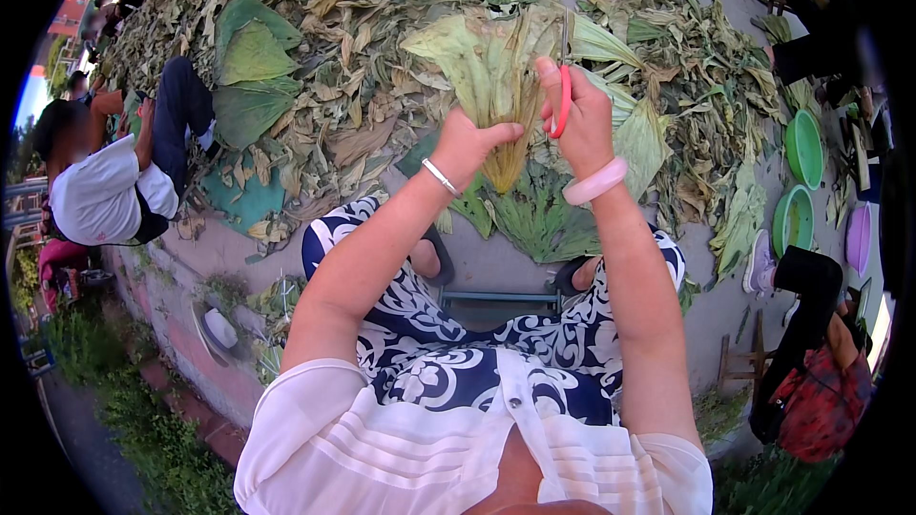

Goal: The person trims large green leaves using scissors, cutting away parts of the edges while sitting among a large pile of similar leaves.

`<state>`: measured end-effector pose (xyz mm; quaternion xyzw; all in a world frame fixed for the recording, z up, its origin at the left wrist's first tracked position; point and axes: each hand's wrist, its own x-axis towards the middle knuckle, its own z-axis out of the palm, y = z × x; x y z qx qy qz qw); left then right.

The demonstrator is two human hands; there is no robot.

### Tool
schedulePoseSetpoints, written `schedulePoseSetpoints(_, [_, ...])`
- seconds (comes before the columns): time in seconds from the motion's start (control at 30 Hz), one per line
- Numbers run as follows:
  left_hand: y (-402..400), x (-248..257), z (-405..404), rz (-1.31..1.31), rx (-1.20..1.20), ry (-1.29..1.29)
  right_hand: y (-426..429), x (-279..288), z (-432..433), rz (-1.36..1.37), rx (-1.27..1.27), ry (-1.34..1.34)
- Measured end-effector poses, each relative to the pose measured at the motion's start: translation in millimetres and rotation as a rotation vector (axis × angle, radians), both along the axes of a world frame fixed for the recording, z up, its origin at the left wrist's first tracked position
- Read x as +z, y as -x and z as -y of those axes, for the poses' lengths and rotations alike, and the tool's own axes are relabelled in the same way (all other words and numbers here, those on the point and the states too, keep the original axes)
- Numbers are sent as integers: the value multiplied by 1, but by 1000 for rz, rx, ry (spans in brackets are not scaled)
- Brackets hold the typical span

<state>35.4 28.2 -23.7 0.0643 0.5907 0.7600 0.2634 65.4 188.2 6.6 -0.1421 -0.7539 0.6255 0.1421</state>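
My left hand (pixel 465 146) pinches the lower part of a large, half-dry yellow-green leaf (pixel 486 79), which fans upward in loose folds and may be a lotus leaf. In my right hand (pixel 585 118) is a pair of scissors with red handles (pixel 564 96). Its narrow blades point away from me along the leaf's right edge; whether they are apart cannot be made out. Below my hands, a darker green leaf (pixel 540 218) lies spread on the ground between my feet. Pale pleated leaves (pixel 640 139) lie just beyond my right wrist.
A wide heap of dried leaves (pixel 343 57) covers the ground ahead. Larger green leaves (pixel 254 71) lie at its left. One seated person (pixel 107 186) is at left, another (pixel 816 372) at right. Green basins (pixel 793 218) and a purple basin (pixel 859 239) stand right; a hat (pixel 215 329) lies left.
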Motion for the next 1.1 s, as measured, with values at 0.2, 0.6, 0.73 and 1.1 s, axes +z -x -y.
schedulePoseSetpoints(0.2, [1, -1, 2, -54, 20, 62, 1, 16, -2, 80, 15, 117])
schedulePoseSetpoints(0.6, [14, -12, 16, -46, 169, 239, 1, 26, -3, -51, 20, 96])
schedulePoseSetpoints(0.73, [21, -22, 21, 13, 334, 187, 1, 26, -4, 4, 24, 179])
schedulePoseSetpoints(1.1, [44, -79, 44, -422, 443, 729, -1, 10, -24, 82, 88, 64])
